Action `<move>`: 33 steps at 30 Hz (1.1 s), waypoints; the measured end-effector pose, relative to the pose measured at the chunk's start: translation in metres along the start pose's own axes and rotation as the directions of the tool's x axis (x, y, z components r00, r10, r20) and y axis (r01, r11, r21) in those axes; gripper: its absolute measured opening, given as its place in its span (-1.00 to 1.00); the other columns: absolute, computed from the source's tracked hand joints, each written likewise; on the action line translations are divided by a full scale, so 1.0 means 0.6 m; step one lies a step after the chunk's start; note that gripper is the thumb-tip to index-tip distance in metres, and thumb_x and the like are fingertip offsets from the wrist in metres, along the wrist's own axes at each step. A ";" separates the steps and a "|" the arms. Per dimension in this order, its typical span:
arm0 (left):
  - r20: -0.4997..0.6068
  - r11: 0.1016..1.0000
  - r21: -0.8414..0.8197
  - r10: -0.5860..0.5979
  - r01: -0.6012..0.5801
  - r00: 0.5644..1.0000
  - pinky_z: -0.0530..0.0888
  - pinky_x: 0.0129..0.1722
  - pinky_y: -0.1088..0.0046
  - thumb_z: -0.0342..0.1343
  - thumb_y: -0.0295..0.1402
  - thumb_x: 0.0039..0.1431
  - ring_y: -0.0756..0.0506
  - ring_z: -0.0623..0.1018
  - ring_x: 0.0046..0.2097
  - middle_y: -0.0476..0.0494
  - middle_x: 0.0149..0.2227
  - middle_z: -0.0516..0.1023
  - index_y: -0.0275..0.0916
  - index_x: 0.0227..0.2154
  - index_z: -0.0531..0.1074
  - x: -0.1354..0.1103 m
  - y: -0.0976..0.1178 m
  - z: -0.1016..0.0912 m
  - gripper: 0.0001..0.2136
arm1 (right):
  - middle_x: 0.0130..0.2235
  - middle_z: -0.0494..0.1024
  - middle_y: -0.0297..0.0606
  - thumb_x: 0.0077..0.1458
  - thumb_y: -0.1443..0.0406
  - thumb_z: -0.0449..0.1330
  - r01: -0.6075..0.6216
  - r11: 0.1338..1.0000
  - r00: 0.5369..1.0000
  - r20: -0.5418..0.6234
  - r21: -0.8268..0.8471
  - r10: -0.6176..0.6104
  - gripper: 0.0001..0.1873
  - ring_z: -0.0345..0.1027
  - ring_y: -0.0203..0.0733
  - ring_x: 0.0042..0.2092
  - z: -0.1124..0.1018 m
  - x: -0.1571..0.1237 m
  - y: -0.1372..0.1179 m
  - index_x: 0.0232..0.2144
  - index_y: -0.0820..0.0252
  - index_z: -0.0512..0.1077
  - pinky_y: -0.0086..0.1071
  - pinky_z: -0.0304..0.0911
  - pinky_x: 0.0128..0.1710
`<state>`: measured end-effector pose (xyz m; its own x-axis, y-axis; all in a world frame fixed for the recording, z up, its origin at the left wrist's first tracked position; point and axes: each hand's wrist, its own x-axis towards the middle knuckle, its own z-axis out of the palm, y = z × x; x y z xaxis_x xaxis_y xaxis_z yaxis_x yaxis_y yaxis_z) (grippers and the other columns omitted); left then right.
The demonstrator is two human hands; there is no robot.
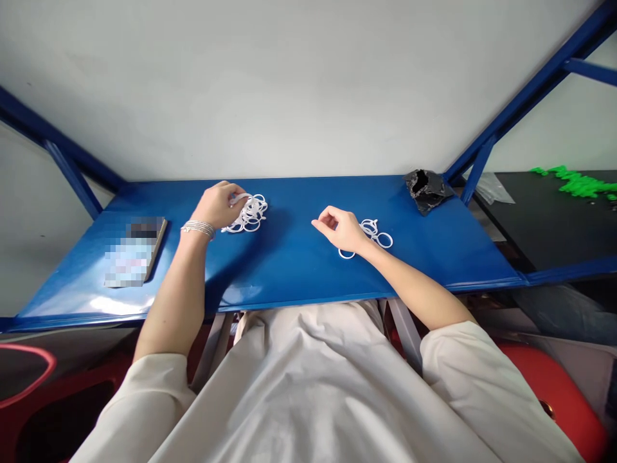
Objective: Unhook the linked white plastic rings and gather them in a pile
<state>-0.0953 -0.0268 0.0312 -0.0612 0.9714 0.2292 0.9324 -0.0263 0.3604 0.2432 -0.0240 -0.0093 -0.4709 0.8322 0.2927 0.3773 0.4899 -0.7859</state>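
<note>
At the left part of the blue tabletop point(284, 270), a heap of white rings point(251, 224) lies tangled together. My left hand point(219, 204), with bracelets at its wrist, reaches into the heap's near-left side, and its thumb and fingers close on a white ring point(240, 197). Right of the middle, my right hand point(341, 228) hovers over the table with curled fingers, thumb and forefinger tips close together; nothing shows between them. Beyond its wrist is a smaller group of white rings point(384, 240), and another white ring point(346, 254) is partly hidden under the hand.
A blurred-out flat phone-like object point(130, 254) lies at the left. At the back right sits a crumpled black plastic bag point(427, 191). Blue frame bars point(475, 173) rise at both sides. Bright green pieces point(585, 184) lie on a dark table point(549, 225) beyond the right edge.
</note>
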 end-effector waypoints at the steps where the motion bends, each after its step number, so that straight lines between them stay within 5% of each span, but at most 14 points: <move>1: 0.024 0.999 0.027 -0.027 0.027 0.999 0.51 -0.10 0.28 0.15 -0.15 0.21 -0.20 0.59 -0.22 -0.25 -0.20 0.65 -0.21 -0.21 0.63 0.001 -0.009 -0.005 -0.72 | -0.33 0.62 -0.22 0.29 -0.05 0.22 0.001 1.000 1.000 0.003 -0.009 -0.001 -0.61 0.45 -0.16 -0.35 -0.003 0.001 -0.003 -0.34 0.12 0.41 -0.29 0.32 -0.30; 4: 0.113 0.994 0.093 -0.070 0.060 0.991 0.50 -0.09 0.32 0.16 -0.17 0.20 -0.17 0.58 -0.23 -0.21 -0.22 0.65 -0.23 -0.15 0.65 0.000 -0.021 -0.015 -0.70 | -0.27 0.65 -0.18 0.29 -0.01 0.23 -0.012 0.997 0.999 0.048 -0.073 0.016 -0.65 0.50 -0.13 -0.29 -0.030 0.008 -0.009 -0.31 0.13 0.46 -0.26 0.37 -0.25; 8: 0.142 0.989 0.135 -0.074 0.055 0.987 0.48 -0.05 0.34 0.12 -0.20 0.23 -0.15 0.57 -0.21 -0.23 -0.12 0.66 -0.27 -0.09 0.65 -0.001 -0.019 -0.024 -0.66 | -0.11 0.69 -0.12 0.27 0.03 0.28 -0.106 0.947 0.977 0.146 -0.304 0.156 -0.69 0.57 -0.02 -0.10 -0.118 0.019 0.007 -0.21 0.15 0.56 -0.18 0.42 -0.09; 14: 0.185 0.984 0.163 -0.101 0.071 0.977 0.43 -0.18 0.36 0.15 -0.11 0.21 -0.18 0.57 -0.19 -0.18 -0.10 0.68 -0.15 -0.07 0.69 0.003 -0.030 -0.020 -0.64 | 0.01 0.67 -0.05 0.00 0.03 0.50 -0.321 0.746 0.842 0.184 -0.583 0.507 -0.44 0.58 0.07 -0.01 -0.238 0.019 0.068 0.00 0.16 0.61 -0.19 0.47 -0.08; 17: 0.162 0.983 0.173 -0.087 0.058 0.983 0.39 -0.23 0.36 0.18 -0.10 0.18 -0.19 0.56 -0.20 -0.20 -0.15 0.68 -0.15 -0.11 0.71 0.005 -0.041 -0.014 -0.65 | 0.02 0.68 -0.05 -0.01 0.10 0.53 -0.364 0.733 0.799 0.212 -0.575 0.563 -0.45 0.60 0.02 -0.06 -0.246 0.020 0.082 0.02 0.18 0.62 -0.23 0.47 -0.12; 24: 0.153 0.988 0.151 -0.068 0.045 0.986 0.37 -0.29 0.41 0.24 -0.19 0.15 -0.13 0.54 -0.29 -0.12 -0.26 0.69 -0.20 -0.20 0.67 0.010 -0.047 -0.006 -0.75 | -0.01 0.69 -0.11 0.00 0.22 0.52 -0.344 0.720 0.797 0.218 -0.602 0.563 -0.50 0.59 -0.03 -0.11 -0.213 0.028 0.072 0.02 0.17 0.62 -0.26 0.43 -0.18; 30: 0.091 0.989 0.147 -0.037 0.023 0.995 0.42 -0.18 0.38 0.27 -0.23 0.16 -0.13 0.59 -0.18 -0.16 -0.06 0.65 -0.22 0.01 0.60 0.003 -0.042 -0.009 -0.64 | -0.18 0.71 -0.14 0.00 0.29 0.51 -0.365 0.698 0.767 0.226 -0.616 0.601 -0.68 0.58 -0.03 -0.23 -0.203 0.027 0.059 -0.14 0.16 0.65 -0.23 0.36 -0.26; 33: -0.001 0.993 0.115 0.009 -0.008 1.000 0.45 -0.11 0.38 0.25 -0.24 0.20 -0.13 0.59 -0.13 -0.15 0.00 0.63 -0.22 0.02 0.59 -0.004 -0.031 -0.012 -0.65 | -0.12 0.71 -0.10 0.08 0.30 0.43 -0.297 0.733 0.829 0.216 -0.612 0.516 -0.75 0.58 -0.02 -0.16 -0.205 0.024 0.053 -0.14 0.18 0.65 -0.24 0.36 -0.24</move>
<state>-0.1152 -0.0304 0.0306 -0.0534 0.9711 0.2328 0.9678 -0.0072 0.2517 0.3468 0.0353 0.0371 -0.3679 0.8865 -0.2808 0.9043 0.2707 -0.3302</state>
